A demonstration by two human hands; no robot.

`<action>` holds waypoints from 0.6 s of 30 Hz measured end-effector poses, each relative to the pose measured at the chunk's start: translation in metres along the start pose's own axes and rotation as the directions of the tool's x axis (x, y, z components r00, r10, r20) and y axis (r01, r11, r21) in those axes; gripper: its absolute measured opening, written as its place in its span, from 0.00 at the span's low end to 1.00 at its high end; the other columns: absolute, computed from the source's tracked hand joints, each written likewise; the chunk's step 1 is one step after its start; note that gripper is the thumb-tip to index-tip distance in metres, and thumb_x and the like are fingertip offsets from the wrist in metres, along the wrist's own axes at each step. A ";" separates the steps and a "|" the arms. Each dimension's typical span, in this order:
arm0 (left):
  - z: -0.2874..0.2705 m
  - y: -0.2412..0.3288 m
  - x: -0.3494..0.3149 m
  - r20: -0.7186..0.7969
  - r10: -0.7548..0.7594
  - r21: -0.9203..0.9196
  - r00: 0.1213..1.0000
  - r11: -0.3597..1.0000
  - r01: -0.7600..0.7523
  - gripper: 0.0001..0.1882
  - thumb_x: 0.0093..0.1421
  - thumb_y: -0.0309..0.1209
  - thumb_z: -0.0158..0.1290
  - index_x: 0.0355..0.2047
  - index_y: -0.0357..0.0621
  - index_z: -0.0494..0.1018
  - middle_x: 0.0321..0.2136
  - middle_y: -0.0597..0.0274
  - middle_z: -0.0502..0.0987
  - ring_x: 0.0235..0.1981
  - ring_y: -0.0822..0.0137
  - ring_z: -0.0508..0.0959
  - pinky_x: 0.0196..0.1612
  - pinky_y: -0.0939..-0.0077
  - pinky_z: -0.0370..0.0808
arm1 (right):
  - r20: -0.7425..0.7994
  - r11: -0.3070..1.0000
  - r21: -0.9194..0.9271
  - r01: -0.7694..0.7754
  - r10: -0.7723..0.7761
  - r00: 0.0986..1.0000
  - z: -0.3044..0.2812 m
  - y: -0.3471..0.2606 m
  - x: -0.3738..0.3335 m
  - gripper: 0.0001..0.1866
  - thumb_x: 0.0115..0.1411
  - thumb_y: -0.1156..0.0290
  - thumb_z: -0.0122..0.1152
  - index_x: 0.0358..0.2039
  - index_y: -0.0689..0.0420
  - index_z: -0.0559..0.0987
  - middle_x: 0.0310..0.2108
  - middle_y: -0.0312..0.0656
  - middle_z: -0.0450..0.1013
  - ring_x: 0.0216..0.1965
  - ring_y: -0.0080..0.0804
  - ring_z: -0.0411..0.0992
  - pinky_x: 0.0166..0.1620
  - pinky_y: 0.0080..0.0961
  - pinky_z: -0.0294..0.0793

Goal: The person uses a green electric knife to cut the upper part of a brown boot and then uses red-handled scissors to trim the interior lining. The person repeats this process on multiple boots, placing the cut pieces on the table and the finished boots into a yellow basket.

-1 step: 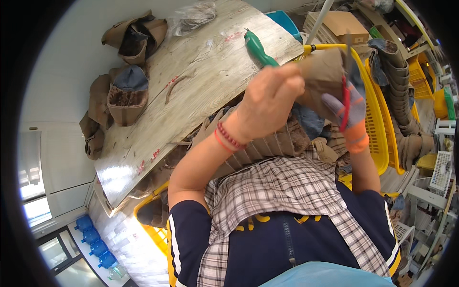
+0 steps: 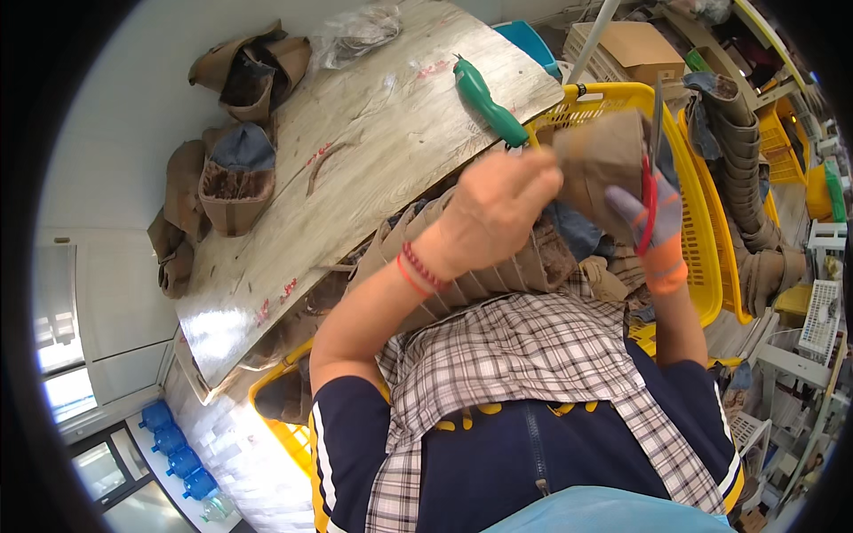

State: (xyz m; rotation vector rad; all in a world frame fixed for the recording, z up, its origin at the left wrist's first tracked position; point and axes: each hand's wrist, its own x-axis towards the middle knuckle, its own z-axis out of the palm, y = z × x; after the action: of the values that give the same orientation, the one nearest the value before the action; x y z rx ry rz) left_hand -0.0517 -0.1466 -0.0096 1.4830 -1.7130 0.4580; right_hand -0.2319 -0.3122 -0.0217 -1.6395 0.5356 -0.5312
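Note:
My left hand [image 2: 502, 209], bare with a red beaded bracelet, is closed in a pinch at the left edge of a brown shoe upper [image 2: 600, 160]. Whatever its fingertips hold is hidden. My right hand [image 2: 659, 218], in a grey-purple glove with an orange cuff, grips red-handled scissors [image 2: 647, 218], blades pointing up beside the upper. The right thumb lies against the upper, which is slightly blurred. Below my hands, a row of similar brown uppers [image 2: 484, 280] with fleece lining rests along the table edge. A green tool [image 2: 489, 102] with a small pointed tip lies on the table just beyond my left hand.
The pale wood-look table [image 2: 382, 133] slants away to the left, with brown uppers [image 2: 235, 191] and a clear plastic bag [image 2: 360, 35] on it. A yellow basket [image 2: 702, 231] stands at my right, near stacked uppers [image 2: 742, 169]. A cardboard box [image 2: 640, 49] sits behind.
The upper has shifted slightly down. My left hand has dropped a little, uncovering more of the green tool. The right hand with the scissors is slightly lower, and the blades show more clearly.

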 end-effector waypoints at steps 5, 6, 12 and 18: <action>-0.003 0.009 -0.059 0.570 -0.110 -0.166 0.815 0.955 0.245 0.10 0.52 0.23 0.54 0.36 0.38 0.70 0.38 0.54 0.71 0.37 0.55 0.74 0.39 0.67 0.72 | 0.239 0.985 0.021 -0.174 0.164 0.957 -0.001 0.033 -0.037 0.24 0.54 0.77 0.61 0.52 0.65 0.69 0.44 0.44 0.74 0.43 0.27 0.73 0.48 0.24 0.72; -0.007 0.006 -0.063 0.563 -0.074 -0.226 0.823 0.944 0.240 0.10 0.51 0.21 0.53 0.35 0.38 0.70 0.38 0.54 0.71 0.38 0.55 0.74 0.40 0.67 0.72 | 0.288 0.991 0.027 -0.129 0.116 0.951 0.006 0.040 -0.040 0.25 0.53 0.76 0.61 0.53 0.64 0.70 0.44 0.43 0.74 0.44 0.27 0.72 0.48 0.24 0.71; -0.008 0.007 -0.068 0.513 -0.021 -0.328 0.858 0.919 0.218 0.13 0.47 0.16 0.49 0.34 0.39 0.69 0.36 0.55 0.70 0.36 0.55 0.73 0.40 0.66 0.72 | 0.533 0.985 0.011 -0.173 0.140 0.835 0.023 0.050 -0.022 0.23 0.51 0.74 0.65 0.49 0.64 0.73 0.43 0.40 0.75 0.43 0.25 0.72 0.49 0.24 0.71; -0.006 0.010 -0.069 0.513 -0.037 -0.365 0.857 0.895 0.257 0.10 0.47 0.17 0.48 0.33 0.39 0.68 0.35 0.54 0.69 0.36 0.52 0.73 0.39 0.66 0.72 | 0.593 0.978 -0.080 -0.194 0.203 0.779 0.040 0.064 -0.017 0.22 0.49 0.74 0.66 0.47 0.64 0.75 0.40 0.40 0.76 0.41 0.25 0.73 0.46 0.25 0.72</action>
State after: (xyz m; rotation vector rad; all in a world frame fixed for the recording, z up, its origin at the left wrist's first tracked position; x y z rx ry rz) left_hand -0.0606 -0.0948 -0.0566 1.4634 -1.9018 -0.4086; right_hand -0.2232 -0.2783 -0.0907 -1.6297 0.2265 0.1655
